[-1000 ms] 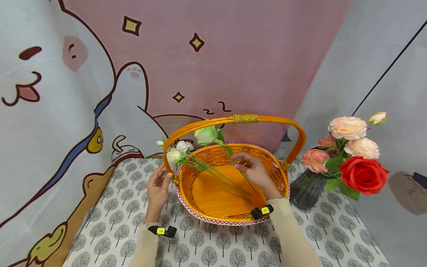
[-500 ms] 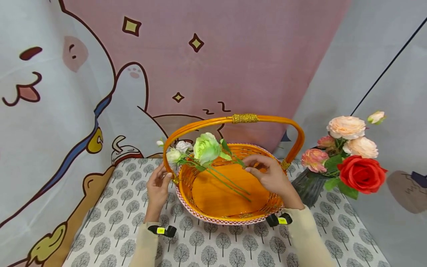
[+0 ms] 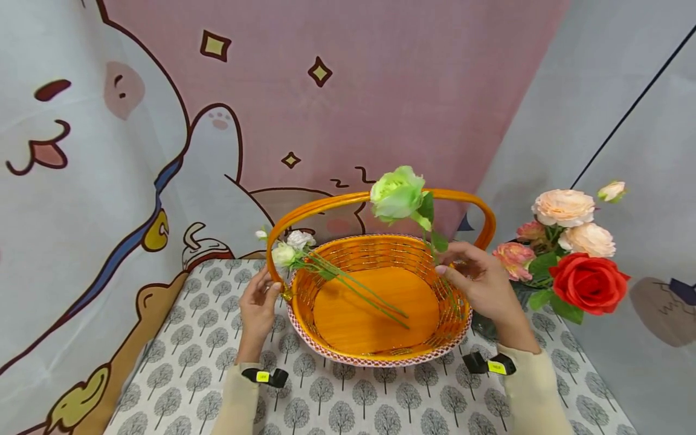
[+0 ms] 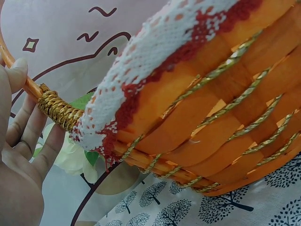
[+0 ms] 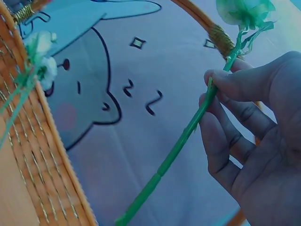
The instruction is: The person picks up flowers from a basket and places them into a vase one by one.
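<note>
My right hand (image 3: 484, 284) pinches the green stem of a pale green artificial rose (image 3: 398, 193) between thumb and fingers. The bloom is raised in front of the handle's top, over the right part of an orange wicker basket (image 3: 380, 360). In the right wrist view the stem (image 5: 181, 141) slants down to the lower left. My left hand (image 3: 258, 308) holds the left base of the basket handle (image 4: 30, 87), thumb on one side and fingers behind. A spray of small white flowers (image 3: 300, 240) lies across the basket's left rim, its thin stems reaching the basket floor.
A dark glass vase (image 3: 484, 326) stands right of the basket, partly behind my right hand. It bears a large red rose (image 3: 589, 284), peach blooms (image 3: 565, 207) and pink ones. A tree-print cloth (image 3: 342, 417) covers the table, and a cartoon curtain (image 3: 435, 90) hangs behind.
My right hand has lifted the green rose from inside the basket and carried it right and upward, its bloom now upright before the handle. My left hand stays on the handle's base.
</note>
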### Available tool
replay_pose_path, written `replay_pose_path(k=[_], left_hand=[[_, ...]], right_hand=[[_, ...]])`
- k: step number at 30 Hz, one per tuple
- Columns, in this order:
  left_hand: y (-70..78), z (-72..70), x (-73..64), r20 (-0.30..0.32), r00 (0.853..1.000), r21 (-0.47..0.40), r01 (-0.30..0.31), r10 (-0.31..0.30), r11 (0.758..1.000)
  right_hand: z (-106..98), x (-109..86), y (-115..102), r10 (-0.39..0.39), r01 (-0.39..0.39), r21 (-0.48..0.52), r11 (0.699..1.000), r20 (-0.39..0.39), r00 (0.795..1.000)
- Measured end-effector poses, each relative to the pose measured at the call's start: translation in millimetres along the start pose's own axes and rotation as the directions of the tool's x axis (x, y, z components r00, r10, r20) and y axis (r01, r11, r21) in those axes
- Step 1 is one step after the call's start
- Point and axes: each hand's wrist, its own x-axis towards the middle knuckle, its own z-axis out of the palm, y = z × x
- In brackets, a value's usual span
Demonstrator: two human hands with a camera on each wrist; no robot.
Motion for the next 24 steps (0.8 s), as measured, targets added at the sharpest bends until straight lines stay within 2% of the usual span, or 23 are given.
replay_pose_path(k=[4,10,14,18,21,24], left_hand=[[1.1,1.0,-1.1,-0.003,1.0,-0.012,-0.006,0.006,1.0],[2.1,1.9,0.1,-0.009,1.0,0.022,0.001,-0.001,1.0],[0.6,1.5,0.5,-0.009,1.0,0.024,-0.007,0.008,1.0],[0.2,1.8,0.7,-0.007,1.0,0.003,-0.025,0.025,1.0],[0.8,2.2,1.2,-0.004,0.999,-0.008,-0.035,0.035,0.999],[1.5,2.6,1.8,-0.005,1.0,-0.012,-0.031,0.031,0.999]], right_hand=[[-22.7,-7.3,2.1,-0.022,0.025,0.072,0.997,-0.046,0.999],[-60.3,-18.3,-0.2,0.057,-0.013,0.262,0.965,-0.158,0.986],[-82.2,-19.5,4.2,-0.004,0.095,0.393,0.915,-0.227,0.974],[-100.2,-19.7,6.8,-0.016,0.155,0.45,0.88,-0.297,0.955],[-111.7,-18.2,5.9,0.03,0.133,0.433,0.891,-0.348,0.937],[-121.5,-13.3,5.3,0.075,0.077,0.352,0.933,-0.399,0.914]])
